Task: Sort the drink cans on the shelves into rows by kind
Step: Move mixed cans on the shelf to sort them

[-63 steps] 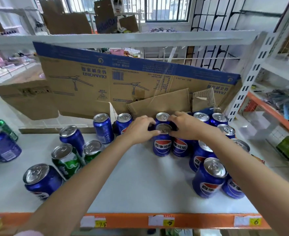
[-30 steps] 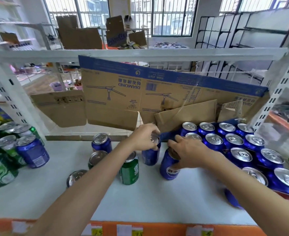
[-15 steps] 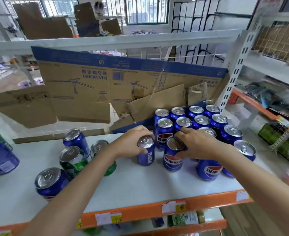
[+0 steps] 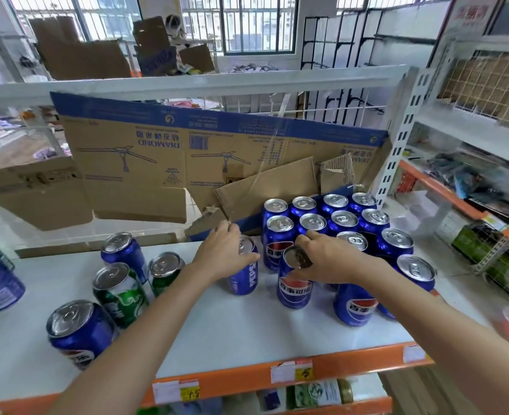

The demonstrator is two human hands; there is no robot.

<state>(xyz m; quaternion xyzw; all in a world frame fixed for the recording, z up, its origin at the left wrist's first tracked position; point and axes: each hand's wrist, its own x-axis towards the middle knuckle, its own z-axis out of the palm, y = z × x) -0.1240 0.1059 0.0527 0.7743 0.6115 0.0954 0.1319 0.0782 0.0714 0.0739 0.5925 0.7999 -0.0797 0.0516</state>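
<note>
Daylight comes through barred windows (image 4: 256, 23) at the back wall. White metal shelving (image 4: 403, 139) with orange edges stands around. Flattened cardboard (image 4: 163, 157) leans behind the shelf.

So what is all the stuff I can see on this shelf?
Blue cola cans: about a dozen, blue, packed in rows at the right back of the shelf.
Loose blue cans: two, blue, left side of the shelf.
Green cans: two, green, left side among the loose blue ones.
Cardboard box: one, brown with a blue band, flattened behind the cans.
Shelf: one, white with an orange front edge.
Price tags: several, white and yellow, on the orange edge.
Left hand: grips a blue can's top.
Right hand: grips another blue can's top.
</note>
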